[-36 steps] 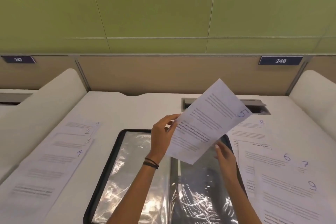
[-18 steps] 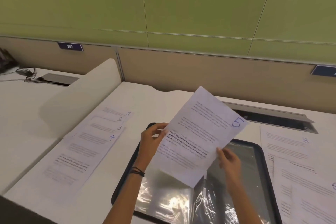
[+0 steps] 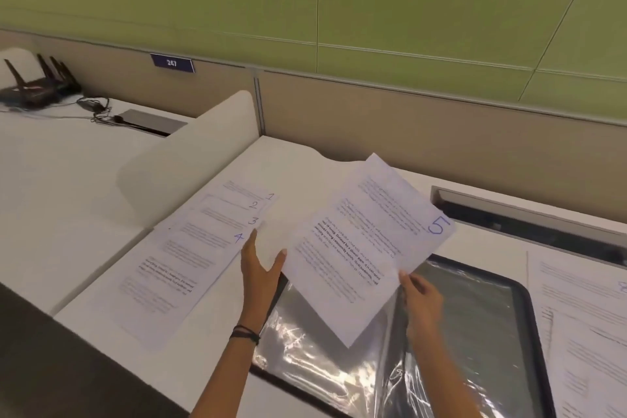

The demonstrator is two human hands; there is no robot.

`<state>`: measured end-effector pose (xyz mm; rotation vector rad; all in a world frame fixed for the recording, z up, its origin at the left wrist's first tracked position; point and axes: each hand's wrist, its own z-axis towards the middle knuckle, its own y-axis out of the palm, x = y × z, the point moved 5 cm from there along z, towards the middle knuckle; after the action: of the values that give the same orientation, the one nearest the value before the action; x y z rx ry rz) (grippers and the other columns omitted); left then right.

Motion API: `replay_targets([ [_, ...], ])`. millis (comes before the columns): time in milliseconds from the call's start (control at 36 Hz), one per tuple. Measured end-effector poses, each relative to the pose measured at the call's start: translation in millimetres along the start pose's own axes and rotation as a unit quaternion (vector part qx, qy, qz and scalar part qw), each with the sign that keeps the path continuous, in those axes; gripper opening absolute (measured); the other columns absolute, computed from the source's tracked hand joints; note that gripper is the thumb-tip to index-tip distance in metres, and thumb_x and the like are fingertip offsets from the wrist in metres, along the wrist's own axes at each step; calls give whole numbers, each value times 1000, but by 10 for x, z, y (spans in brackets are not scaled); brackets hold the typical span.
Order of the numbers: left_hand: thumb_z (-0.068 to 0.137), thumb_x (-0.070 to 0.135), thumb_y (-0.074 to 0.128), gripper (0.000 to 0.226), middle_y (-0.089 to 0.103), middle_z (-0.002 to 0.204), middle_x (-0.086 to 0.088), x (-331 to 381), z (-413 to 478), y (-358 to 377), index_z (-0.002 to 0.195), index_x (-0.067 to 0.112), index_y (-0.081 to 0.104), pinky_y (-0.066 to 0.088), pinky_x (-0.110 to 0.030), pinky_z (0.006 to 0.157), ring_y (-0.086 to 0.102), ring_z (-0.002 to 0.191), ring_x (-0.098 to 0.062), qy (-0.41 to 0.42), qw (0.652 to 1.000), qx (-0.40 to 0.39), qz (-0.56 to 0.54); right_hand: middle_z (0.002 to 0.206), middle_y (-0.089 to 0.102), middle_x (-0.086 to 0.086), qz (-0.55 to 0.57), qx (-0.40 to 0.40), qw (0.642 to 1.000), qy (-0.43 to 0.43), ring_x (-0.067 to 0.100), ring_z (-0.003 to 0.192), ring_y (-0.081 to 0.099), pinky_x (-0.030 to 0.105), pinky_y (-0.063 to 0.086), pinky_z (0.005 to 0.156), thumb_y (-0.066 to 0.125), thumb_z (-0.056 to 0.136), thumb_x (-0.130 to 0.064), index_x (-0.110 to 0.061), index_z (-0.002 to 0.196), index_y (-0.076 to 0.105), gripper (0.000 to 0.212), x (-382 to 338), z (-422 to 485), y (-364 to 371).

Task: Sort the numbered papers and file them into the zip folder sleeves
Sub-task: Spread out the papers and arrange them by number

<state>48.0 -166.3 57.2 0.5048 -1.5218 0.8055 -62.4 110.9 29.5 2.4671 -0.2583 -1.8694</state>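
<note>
Pinched the white printed sheet marked 5 (image 3: 366, 248) by its lower edge in the right hand (image 3: 421, 299), above the black-rimmed clear-sleeved zip folder (image 3: 475, 312). Held the left hand (image 3: 260, 268) spread beside its left edge.

A right hand (image 3: 420, 299) pinches the lower edge of the sheet marked 5 (image 3: 366, 248), held tilted above an open zip folder (image 3: 475, 316). The left hand (image 3: 259, 268), fingers straight, is at the sheet's left edge. Sheets 1 to 4 (image 3: 190, 248) lie fanned on the white worktop (image 3: 298, 173).
</note>
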Motion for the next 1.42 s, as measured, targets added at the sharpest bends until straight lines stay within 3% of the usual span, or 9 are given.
replay_targets([
  [111,90,27,62,80,37,146,-4,-220,-99,40,151,23,11,36,-29,101,42,130,-20,-159,981,-35,-102,65,52,8,18,-3,1000,18,14,55,44,13,36,37,63,88,-9,-8,86,61,3,87,-53,149],
  [250,93,10,56,29,67,105,-5,-295,-211,114,122,13,53,57,-24,66,65,91,-16,-206,953,-111,-191,64,54,8,2,-35,999,14,16,57,48,13,37,38,64,87,-9,-11,79,62,9,185,-154,338],
  [361,93,5,55,23,67,107,-5,-315,-165,-35,113,14,59,56,-28,77,64,99,-19,-147,970,-79,-176,65,54,10,-28,-67,997,2,17,57,48,13,39,40,64,87,-9,-6,83,63,5,247,-207,492],
  [583,93,6,55,27,67,108,-3,-482,-122,-375,118,16,58,56,-22,65,63,98,-19,-137,972,-28,-187,71,64,7,-127,-152,977,-84,18,67,59,14,46,51,60,90,-12,-3,89,65,10,357,-175,698],
  [833,95,8,54,30,63,113,-5,-822,-32,-1022,123,16,56,52,-34,80,59,100,-19,-154,967,98,-180,136,41,-13,-401,-304,835,-222,7,125,40,21,28,104,50,96,-23,-21,128,53,32,780,-226,753],
  [972,95,7,52,23,59,110,-4,-966,-33,-1451,117,13,55,47,-28,74,56,87,-11,-160,955,184,-166,146,36,-10,-439,-295,813,-244,7,134,31,21,22,109,48,97,-20,-20,132,52,35,949,-192,712],
  [1111,96,4,50,27,56,112,-9,-1123,-86,-1851,122,-2,54,44,-34,89,54,95,-21,-165,934,276,-157,146,36,-11,-436,-285,811,-268,8,136,31,28,26,112,46,98,-21,-24,132,52,35,1014,-171,692],
  [1222,96,3,49,18,55,107,-10,-1233,-156,-2078,112,0,57,44,-35,91,54,76,-12,-174,916,330,-148,146,37,-12,-445,-275,802,-287,7,135,31,25,24,111,45,98,-22,-25,132,52,35,1044,-164,677],
  [1417,94,5,51,11,57,95,-9,-1539,-241,-2463,98,-2,59,46,-42,92,53,90,-23,-204,892,386,-115,146,39,-8,-456,-272,796,-292,10,135,34,24,24,111,46,98,-20,-22,131,54,35,1064,-143,699],
])
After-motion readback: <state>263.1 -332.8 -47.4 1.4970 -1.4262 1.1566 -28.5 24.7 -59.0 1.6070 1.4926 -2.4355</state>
